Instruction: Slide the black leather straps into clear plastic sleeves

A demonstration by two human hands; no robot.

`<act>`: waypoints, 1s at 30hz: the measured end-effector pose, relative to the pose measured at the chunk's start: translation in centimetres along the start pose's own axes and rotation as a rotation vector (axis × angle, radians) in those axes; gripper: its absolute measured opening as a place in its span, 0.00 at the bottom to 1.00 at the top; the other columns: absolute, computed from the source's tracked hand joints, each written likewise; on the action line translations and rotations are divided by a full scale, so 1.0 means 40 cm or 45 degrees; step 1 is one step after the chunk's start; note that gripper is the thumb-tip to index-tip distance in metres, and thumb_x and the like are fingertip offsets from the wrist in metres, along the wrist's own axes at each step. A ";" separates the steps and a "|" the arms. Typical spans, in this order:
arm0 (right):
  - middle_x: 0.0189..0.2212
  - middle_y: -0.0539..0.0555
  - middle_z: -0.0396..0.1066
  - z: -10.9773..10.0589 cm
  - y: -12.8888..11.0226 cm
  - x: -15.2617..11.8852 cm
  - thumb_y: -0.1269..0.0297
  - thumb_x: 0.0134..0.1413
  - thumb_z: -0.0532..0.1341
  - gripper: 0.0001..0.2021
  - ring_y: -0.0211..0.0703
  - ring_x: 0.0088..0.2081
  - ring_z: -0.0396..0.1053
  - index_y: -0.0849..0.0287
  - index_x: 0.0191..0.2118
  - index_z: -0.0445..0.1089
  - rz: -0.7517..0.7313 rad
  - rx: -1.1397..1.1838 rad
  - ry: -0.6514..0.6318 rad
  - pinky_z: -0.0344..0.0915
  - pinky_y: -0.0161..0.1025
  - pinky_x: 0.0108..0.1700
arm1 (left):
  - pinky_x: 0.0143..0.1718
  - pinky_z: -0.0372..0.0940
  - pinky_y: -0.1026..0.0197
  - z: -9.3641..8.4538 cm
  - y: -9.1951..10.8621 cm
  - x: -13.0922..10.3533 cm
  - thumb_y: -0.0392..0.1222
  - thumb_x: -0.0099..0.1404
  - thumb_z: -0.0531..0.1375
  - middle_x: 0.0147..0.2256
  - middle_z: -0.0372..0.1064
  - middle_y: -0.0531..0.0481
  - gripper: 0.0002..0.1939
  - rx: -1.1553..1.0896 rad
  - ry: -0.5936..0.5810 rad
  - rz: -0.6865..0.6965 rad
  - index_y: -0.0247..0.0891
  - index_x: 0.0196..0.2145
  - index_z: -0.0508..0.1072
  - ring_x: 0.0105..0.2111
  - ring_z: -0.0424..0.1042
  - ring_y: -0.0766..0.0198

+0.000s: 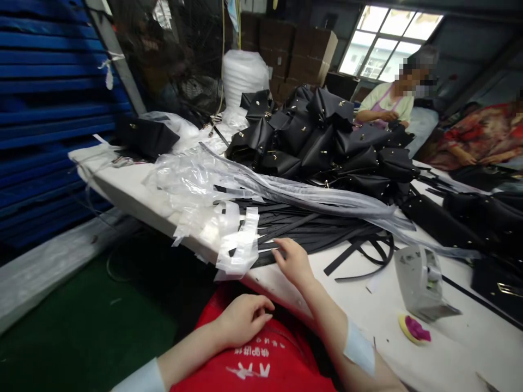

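Observation:
My right hand (pixel 293 262) reaches over the table's near edge, its fingers apart at the ends of a pile of black straps (pixel 310 226); nothing shows in its grasp. Low in front of the red apron (pixel 261 362), my left hand (pixel 247 320) has its fingers loosely curled; whether it holds anything is hidden. Clear plastic sleeves (pixel 239 245) hang by the table edge, just left of the straps. Long translucent plastic strips (pixel 302 193) lie across the top of the straps.
Black bags (pixel 302 130) are heaped behind the straps. A tape dispenser (pixel 420 280) and a yellow and purple roll (pixel 414 329) sit on the white table (pixel 359 310) at right. Blue pallets (pixel 49 98) stand at left. One person (pixel 388 103) works behind the heap, another farther right.

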State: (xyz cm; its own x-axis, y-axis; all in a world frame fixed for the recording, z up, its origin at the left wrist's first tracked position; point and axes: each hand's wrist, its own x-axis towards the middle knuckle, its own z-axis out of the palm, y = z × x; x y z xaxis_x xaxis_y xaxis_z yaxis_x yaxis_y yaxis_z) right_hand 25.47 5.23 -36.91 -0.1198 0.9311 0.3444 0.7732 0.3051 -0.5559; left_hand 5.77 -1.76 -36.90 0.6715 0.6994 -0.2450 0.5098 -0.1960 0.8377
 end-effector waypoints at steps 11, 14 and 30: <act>0.41 0.60 0.73 0.213 -0.076 0.152 0.72 0.57 0.59 0.06 0.49 0.47 0.65 0.60 0.34 0.74 -0.130 -0.291 -0.121 0.61 0.45 0.52 | 0.32 0.64 0.64 -0.071 -0.046 -0.106 0.41 0.63 0.55 0.30 0.76 0.49 0.12 -0.080 0.304 -0.070 0.38 0.38 0.77 0.28 0.72 0.63; 0.40 0.57 0.73 0.181 -0.078 0.127 0.71 0.58 0.59 0.06 0.47 0.44 0.66 0.59 0.36 0.73 -0.090 -0.253 -0.062 0.62 0.43 0.50 | 0.32 0.66 0.63 -0.099 -0.074 -0.098 0.44 0.64 0.55 0.30 0.76 0.48 0.13 -0.248 0.573 -0.072 0.38 0.40 0.76 0.29 0.73 0.61; 0.37 0.50 0.76 0.044 -0.317 -0.076 0.68 0.57 0.59 0.05 0.38 0.37 0.71 0.57 0.38 0.73 -0.654 0.363 -0.619 0.64 0.33 0.41 | 0.27 0.70 0.64 -0.217 -0.081 0.041 0.41 0.63 0.61 0.28 0.75 0.43 0.09 -1.808 0.692 -0.406 0.31 0.31 0.76 0.26 0.74 0.63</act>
State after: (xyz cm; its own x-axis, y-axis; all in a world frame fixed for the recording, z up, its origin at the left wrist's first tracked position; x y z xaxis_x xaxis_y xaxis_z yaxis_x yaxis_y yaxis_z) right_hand 14.93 -1.13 -32.24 -0.7327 0.6214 0.2776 0.3635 0.7021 -0.6123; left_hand 0.55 5.98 -35.80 0.2089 0.8019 -0.5597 -0.5325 0.5733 0.6227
